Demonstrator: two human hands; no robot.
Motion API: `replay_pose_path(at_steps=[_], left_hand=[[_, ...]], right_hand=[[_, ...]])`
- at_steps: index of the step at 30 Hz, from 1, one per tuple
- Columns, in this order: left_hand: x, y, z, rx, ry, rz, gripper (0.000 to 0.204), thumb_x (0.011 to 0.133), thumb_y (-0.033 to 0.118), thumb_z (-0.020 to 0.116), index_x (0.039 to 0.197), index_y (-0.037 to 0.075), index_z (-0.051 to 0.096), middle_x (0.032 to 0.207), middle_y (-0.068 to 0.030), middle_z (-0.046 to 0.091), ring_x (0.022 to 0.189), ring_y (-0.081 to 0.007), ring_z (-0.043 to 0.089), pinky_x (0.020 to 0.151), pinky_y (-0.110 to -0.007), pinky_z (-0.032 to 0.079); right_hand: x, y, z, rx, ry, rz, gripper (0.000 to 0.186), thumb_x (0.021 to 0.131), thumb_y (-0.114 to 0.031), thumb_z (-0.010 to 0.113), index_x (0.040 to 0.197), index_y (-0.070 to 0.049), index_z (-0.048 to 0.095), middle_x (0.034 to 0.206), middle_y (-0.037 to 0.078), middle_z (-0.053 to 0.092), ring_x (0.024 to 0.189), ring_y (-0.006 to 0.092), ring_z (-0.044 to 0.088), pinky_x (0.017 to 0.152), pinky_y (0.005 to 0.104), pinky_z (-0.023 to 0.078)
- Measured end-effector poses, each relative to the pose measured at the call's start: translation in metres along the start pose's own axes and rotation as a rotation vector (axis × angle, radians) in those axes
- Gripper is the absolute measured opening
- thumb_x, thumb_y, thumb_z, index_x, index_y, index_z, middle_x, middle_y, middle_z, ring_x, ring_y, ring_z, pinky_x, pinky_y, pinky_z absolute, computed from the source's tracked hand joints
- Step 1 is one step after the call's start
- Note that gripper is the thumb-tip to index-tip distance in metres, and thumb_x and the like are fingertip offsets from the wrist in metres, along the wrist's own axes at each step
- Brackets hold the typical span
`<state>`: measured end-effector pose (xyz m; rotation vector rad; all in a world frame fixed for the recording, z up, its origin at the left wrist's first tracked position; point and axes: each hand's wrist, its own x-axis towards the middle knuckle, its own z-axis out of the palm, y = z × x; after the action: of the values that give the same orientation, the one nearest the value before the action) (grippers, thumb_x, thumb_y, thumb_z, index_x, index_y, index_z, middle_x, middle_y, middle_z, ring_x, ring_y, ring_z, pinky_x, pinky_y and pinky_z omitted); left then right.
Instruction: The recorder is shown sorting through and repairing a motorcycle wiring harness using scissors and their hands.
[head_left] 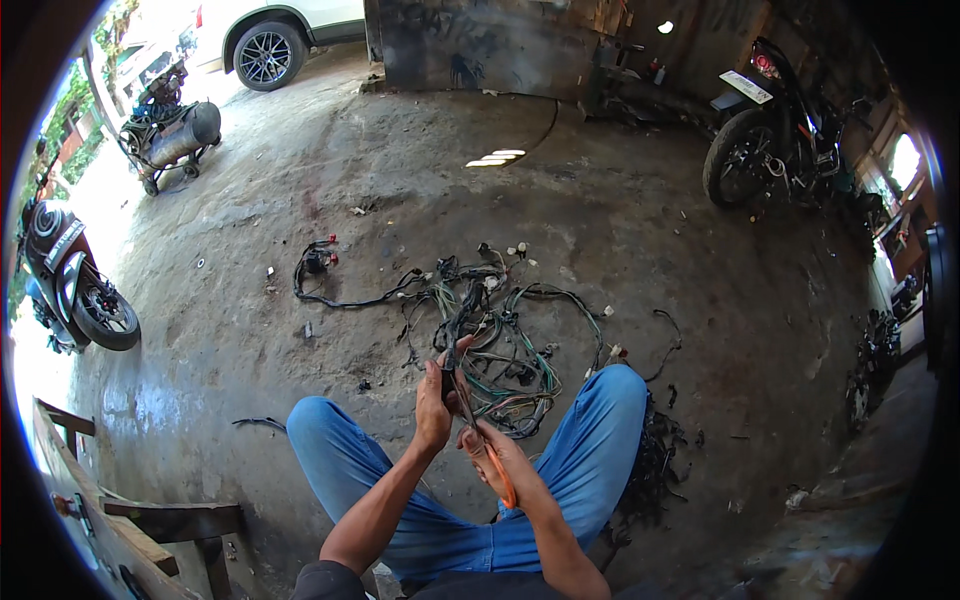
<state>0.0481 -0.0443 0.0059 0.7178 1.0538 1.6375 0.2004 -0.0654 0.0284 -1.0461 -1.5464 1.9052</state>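
Note:
A vehicle wiring harness (pixel 515 395) lies in a loose tangle on the ground in front of my knees, with black-wrapped branches, bare green and pale wires, and small connectors at the ends. My left hand (pixel 433 405) is closed around a black-wrapped branch of it, which rises toward me between my knees. Close beside it, my right hand (pixel 497 458) grips an orange-handled hand tool (pixel 506 487). The tool's narrow dark end points up at the branch by my left fingers. Whether its jaws touch the wrapping is too small to tell.
Black scraps (pixel 655 455) lie by my right knee, and a short black piece (pixel 260 422) by my left. A wooden bench (pixel 170 520) stands at lower left. Motorcycles stand left (pixel 85 290) and far right (pixel 765 150). An air compressor (pixel 185 135) and white car (pixel 330 20) are behind.

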Motion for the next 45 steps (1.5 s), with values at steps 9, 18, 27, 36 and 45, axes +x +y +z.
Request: replay_pose_path(at_steps=[9, 18, 27, 36, 45], left_hand=[[-0.004, 0.010, 0.007, 0.076, -0.002, 0.008, 0.061, 0.110, 0.051, 0.026, 0.152, 0.009, 0.042, 0.068, 0.0110, 0.034, 0.055, -0.0014, 0.026, 0.050, -0.020, 0.020], [-0.013, 0.002, 0.009, 0.065, -0.137, 0.037, 0.063, 0.108, 0.051, 0.035, 0.154, 0.008, 0.037, 0.067, 0.0093, 0.038, 0.052, -0.0011, 0.031, 0.048, -0.021, 0.023], [-0.006, -0.008, 0.004, 0.095, -0.115, 0.122, 0.074, 0.106, 0.055, 0.035, 0.154, -0.001, 0.030, 0.077, 0.0058, 0.049, 0.060, -0.0027, 0.036, 0.054, -0.020, 0.027], [-0.006, -0.002, 0.002, 0.009, -0.106, 0.109, 0.063, 0.108, 0.046, 0.038, 0.156, 0.006, 0.031, 0.081, 0.0067, 0.046, 0.062, -0.0020, 0.032, 0.055, -0.020, 0.025], [-0.006, -0.005, 0.003, 0.061, -0.100, 0.132, 0.063, 0.108, 0.047, 0.037, 0.156, 0.006, 0.032, 0.075, 0.0082, 0.041, 0.059, -0.0021, 0.029, 0.055, -0.021, 0.024]], right_hand=[[0.004, 0.004, 0.004, -0.032, 0.069, 0.010, 0.058, 0.095, -0.065, 0.054, 0.106, -0.008, 0.057, 0.071, -0.006, 0.044, 0.059, 0.0044, 0.042, 0.052, 0.0216, 0.037], [0.001, -0.030, -0.007, 0.251, -0.015, 0.214, 0.049, 0.101, -0.059, 0.048, 0.105, -0.011, 0.056, 0.070, -0.006, 0.038, 0.057, 0.0029, 0.036, 0.050, 0.0194, 0.031], [-0.011, -0.022, 0.000, -0.159, 0.083, 0.047, 0.059, 0.098, -0.065, 0.048, 0.108, -0.008, 0.059, 0.071, -0.005, 0.042, 0.061, 0.0058, 0.039, 0.054, 0.0246, 0.036], [-0.013, -0.022, -0.001, -0.147, 0.066, 0.090, 0.060, 0.097, -0.066, 0.049, 0.107, -0.009, 0.061, 0.072, -0.006, 0.043, 0.062, 0.0060, 0.040, 0.055, 0.0244, 0.037], [-0.014, -0.019, -0.001, -0.146, 0.085, 0.084, 0.057, 0.097, -0.065, 0.050, 0.108, -0.010, 0.061, 0.072, -0.006, 0.044, 0.063, 0.0057, 0.040, 0.055, 0.0241, 0.037]])
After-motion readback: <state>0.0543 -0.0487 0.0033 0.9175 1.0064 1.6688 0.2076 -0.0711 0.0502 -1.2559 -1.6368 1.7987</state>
